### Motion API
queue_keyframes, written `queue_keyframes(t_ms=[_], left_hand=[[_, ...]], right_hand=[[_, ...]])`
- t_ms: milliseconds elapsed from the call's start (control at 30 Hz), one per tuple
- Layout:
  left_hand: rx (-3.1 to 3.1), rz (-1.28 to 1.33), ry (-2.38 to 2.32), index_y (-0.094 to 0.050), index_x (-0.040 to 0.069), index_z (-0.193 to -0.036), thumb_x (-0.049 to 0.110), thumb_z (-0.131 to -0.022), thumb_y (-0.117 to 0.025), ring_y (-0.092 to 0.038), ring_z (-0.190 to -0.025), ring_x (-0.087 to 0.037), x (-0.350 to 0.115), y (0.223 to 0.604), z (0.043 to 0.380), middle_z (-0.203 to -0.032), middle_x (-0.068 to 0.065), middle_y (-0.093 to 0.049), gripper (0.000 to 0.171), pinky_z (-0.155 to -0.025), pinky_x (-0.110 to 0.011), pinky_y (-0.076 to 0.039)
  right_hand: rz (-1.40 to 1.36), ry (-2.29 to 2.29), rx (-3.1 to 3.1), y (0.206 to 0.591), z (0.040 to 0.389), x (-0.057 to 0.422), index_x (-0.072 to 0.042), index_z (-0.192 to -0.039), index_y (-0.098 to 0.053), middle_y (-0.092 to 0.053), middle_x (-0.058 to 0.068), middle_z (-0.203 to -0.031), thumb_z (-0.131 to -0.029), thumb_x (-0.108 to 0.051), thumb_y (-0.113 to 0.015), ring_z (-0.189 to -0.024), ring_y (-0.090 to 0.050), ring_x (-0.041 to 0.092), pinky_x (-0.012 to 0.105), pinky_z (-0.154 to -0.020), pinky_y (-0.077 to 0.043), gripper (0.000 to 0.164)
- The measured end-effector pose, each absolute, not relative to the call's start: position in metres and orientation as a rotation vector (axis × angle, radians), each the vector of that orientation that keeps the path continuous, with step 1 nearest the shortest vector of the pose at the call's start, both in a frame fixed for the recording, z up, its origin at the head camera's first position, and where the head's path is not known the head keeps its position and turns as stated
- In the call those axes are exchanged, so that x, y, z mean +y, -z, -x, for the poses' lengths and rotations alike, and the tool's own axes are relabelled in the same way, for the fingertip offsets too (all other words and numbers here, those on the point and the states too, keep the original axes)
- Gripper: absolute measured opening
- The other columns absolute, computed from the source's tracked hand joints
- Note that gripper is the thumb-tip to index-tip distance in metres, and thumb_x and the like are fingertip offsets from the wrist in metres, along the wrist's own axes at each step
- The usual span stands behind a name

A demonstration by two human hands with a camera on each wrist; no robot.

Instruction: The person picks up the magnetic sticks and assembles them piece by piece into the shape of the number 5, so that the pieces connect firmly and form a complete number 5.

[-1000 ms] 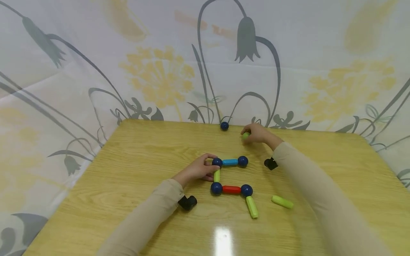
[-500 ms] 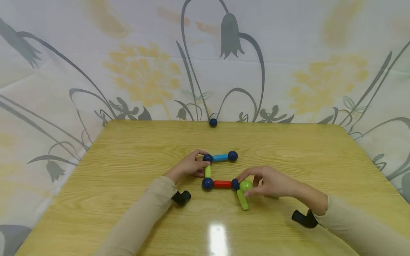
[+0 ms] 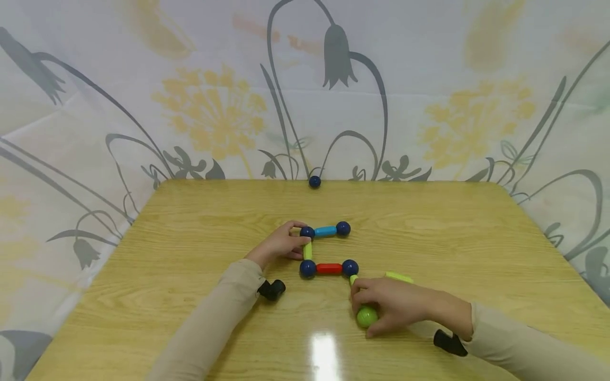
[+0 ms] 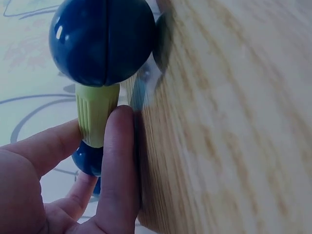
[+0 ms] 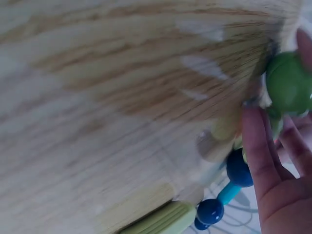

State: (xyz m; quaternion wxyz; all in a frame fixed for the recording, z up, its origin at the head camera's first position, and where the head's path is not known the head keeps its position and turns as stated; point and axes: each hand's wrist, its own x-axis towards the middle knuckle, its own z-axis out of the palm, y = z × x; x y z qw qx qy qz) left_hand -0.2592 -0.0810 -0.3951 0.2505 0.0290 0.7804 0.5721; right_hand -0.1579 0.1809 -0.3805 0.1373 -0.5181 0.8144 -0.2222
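Note:
My left hand (image 3: 281,246) grips the left corner of a toy ball-and-rod chain, around a dark blue ball (image 3: 307,233) and a light green rod (image 4: 97,112). A blue rod (image 3: 325,231) runs from that corner to another dark blue ball (image 3: 343,228). The green rod leads down to a near blue ball (image 3: 307,268), then a red rod (image 3: 329,268) and a blue ball (image 3: 350,268). From there a second green rod (image 3: 353,279) runs nearer, mostly hidden by my right hand (image 3: 400,301). That hand holds a green ball (image 3: 367,317) at the rod's near end.
A loose light green rod (image 3: 399,277) lies just behind the right hand, partly covered by it. One more dark blue ball (image 3: 314,181) sits at the table's back edge, against the flowered cloth (image 3: 229,116). Black camera mounts are on both wrists.
From the back of the table, my right hand has carried the green ball forward, past the red rod's right-hand ball, to the green rod's near end. The left hand keeps its grip.

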Motion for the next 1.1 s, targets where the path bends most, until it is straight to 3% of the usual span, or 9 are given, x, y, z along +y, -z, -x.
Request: queue_keyframes(t_ms=[167,267,433,600,767,933,1100], left_hand=[[2.128,-0.077,-1.561,-0.039,0.009,-0.137,0.013,-0.094,-0.057,-0.061,-0.075,-0.023,-0.08,0.396,0.262,-0.111,-0.018,-0.055,0.047,-0.067,-0.033,-0.056],[2.134,-0.079,-1.561,-0.039,0.009,-0.136,0.013,-0.094,-0.057,-0.061,-0.075,-0.023,-0.08,0.397,0.262,-0.108,-0.018,-0.056,0.046,-0.067,-0.033,-0.056],[2.132,-0.078,-1.559,-0.04,0.009,-0.136,0.013,-0.094,-0.058,-0.061,-0.074,-0.023,-0.078,0.398,0.261,-0.104,-0.017,-0.058,0.046,-0.065,-0.033,-0.056],[2.141,-0.074,-1.564,-0.04,0.009,-0.136,0.013,-0.094,-0.057,-0.061,-0.075,-0.023,-0.079,0.396,0.259,-0.107,-0.018,-0.057,0.046,-0.066,-0.033,-0.056],[2.141,-0.075,-1.561,-0.04,0.009,-0.137,0.013,-0.094,-0.058,-0.061,-0.076,-0.023,-0.081,0.396,0.259,-0.111,-0.018,-0.056,0.047,-0.067,-0.034,-0.056],[2.137,-0.078,-1.56,-0.041,0.009,-0.137,0.013,-0.094,-0.058,-0.061,-0.074,-0.022,-0.076,0.395,0.261,-0.105,-0.017,-0.059,0.046,-0.066,-0.033,-0.056],[2.146,-0.078,-1.554,-0.041,0.009,-0.136,0.013,-0.094,-0.058,-0.062,-0.075,-0.022,-0.073,0.396,0.262,-0.105,-0.016,-0.06,0.046,-0.066,-0.033,-0.056]], right_hand=[[1.409,0.633,2.434,0.379,0.154,0.179,-0.018,-0.095,-0.059,-0.047,-0.008,-0.108,-0.073,-0.013,-0.079,-0.088,-0.048,0.004,0.02,-0.073,-0.047,0.03],[1.352,0.65,2.433,0.377,0.152,0.18,-0.018,-0.1,-0.059,-0.046,-0.006,-0.112,-0.073,-0.015,-0.079,-0.091,-0.048,0.005,0.022,-0.075,-0.048,0.034],[1.19,0.803,2.515,0.371,0.155,0.2,-0.015,-0.114,-0.058,-0.05,-0.001,-0.114,-0.078,-0.021,-0.077,-0.086,-0.053,0.012,0.025,-0.068,-0.05,0.042],[1.01,0.722,2.799,0.369,0.162,0.232,-0.009,-0.103,-0.061,-0.059,0.0,-0.097,-0.077,-0.009,-0.075,-0.082,-0.056,0.018,0.032,-0.067,-0.05,0.029],[0.889,0.745,2.78,0.381,0.164,0.246,-0.011,-0.097,-0.06,-0.056,-0.007,-0.084,-0.076,-0.001,-0.071,-0.072,-0.051,0.009,0.026,-0.06,-0.046,0.026],[0.94,0.764,2.869,0.377,0.16,0.238,-0.013,-0.092,-0.062,-0.057,-0.01,-0.081,-0.071,0.005,-0.069,-0.071,-0.051,0.006,0.025,-0.06,-0.047,0.029],[1.254,0.913,2.849,0.368,0.141,0.207,-0.012,-0.099,-0.064,-0.063,-0.006,-0.092,-0.071,0.003,-0.075,-0.078,-0.056,0.005,0.025,-0.065,-0.051,0.033]])
